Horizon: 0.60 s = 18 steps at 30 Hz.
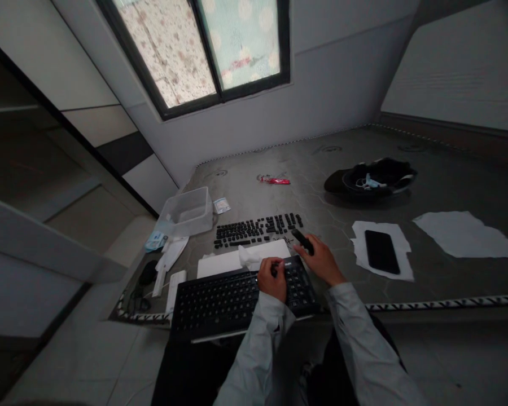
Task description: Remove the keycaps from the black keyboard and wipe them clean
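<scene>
One keyboard (pixel 215 299): face up on the near edge of the table (pixel 237 183), its near side seeming to jut out toward the lap.
Keyboard's long axis: left to right across the person's front, skewed a little; right end lies farther off than left. Back edge points away from the person. Light marking near the far right corner, too blurred to read.
Left hand (pixel 273 280): over the right part of the keyboard, fingers curled together at the key field. Perhaps pinching something small and dark; cannot tell.
Right hand (pixel 320 260): just off the keyboard's far right corner, gripping a dark stubby object (pixel 303 241); its free end slants up, away and left. Kind unclear.
Keycaps (pixel 239 231): loose, laid in rows beyond the keyboard.
White sheets (pixel 220 264): just behind the keyboard's back edge, crumpled tissue (pixel 250 257) on top.
Clear box (pixel 186 211): beyond the keyboard's left end.
Phone (pixel 381 252): well to the keyboard's right, on white paper.
Step in hand, judged: close work on the stripped key field, right-hand section.
Next move calls for: probably a steady left hold and careful aim with the dark object, keeping sleeves off the keycap rows.
</scene>
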{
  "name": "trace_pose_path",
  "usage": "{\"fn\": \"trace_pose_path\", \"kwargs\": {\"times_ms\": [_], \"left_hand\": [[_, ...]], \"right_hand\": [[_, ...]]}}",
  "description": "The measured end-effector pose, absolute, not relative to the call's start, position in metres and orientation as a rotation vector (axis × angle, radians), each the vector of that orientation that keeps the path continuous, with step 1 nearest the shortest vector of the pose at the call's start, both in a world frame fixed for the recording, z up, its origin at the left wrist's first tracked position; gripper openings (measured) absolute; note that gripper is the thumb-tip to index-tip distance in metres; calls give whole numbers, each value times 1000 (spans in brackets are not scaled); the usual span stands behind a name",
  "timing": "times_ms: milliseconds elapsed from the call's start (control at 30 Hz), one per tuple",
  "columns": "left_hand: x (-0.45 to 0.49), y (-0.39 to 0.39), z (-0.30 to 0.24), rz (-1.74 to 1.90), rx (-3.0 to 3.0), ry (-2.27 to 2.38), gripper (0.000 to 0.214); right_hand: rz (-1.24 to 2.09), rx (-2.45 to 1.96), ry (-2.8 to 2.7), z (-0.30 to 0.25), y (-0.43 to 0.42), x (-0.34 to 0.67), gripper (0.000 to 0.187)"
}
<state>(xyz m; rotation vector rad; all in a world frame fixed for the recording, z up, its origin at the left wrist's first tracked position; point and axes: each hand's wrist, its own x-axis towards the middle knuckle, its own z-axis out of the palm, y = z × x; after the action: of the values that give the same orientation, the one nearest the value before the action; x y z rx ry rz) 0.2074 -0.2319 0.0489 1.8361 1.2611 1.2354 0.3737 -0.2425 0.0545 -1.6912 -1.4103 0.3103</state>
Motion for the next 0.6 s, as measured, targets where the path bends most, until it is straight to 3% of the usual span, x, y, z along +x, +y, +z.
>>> {"fn": "trace_pose_path", "kwargs": {"times_ms": [167,267,600], "left_hand": [[206,-245,59,1387,1807,1328,32],[199,-248,74,1386,2112,1494,51],[122,-209,109,654,2831,1366,36]], "right_hand": [[87,-1715,-1715,62,-242,362,25],[-2,-1639,-1938,62,-239,354,27],[98,-1406,-2129,71,-232,303,28]]}}
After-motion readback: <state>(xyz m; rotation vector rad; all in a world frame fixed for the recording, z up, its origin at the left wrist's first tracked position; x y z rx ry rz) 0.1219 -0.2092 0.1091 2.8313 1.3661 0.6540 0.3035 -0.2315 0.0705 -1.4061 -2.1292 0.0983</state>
